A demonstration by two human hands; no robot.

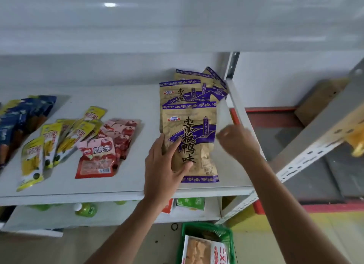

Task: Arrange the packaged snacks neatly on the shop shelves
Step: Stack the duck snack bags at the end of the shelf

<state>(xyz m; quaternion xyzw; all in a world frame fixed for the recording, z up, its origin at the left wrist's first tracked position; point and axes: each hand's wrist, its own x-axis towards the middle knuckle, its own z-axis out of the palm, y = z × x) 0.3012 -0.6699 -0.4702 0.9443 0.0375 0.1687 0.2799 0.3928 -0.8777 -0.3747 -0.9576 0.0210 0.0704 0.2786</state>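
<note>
1. Front gold pack (194, 126) lies flat at the shelf's (126, 98) right end; left hand (165, 165) rests on it, fingers spread.
2. Right hand (236, 141) hovers just beside it, blurred; can't tell its pose.
3. Pack looks light, soft, slick; best held by the side edges.
4. Count: gold four visible; red packs (110, 143), yellow packs (59, 139) overlap, uncountable.
</note>
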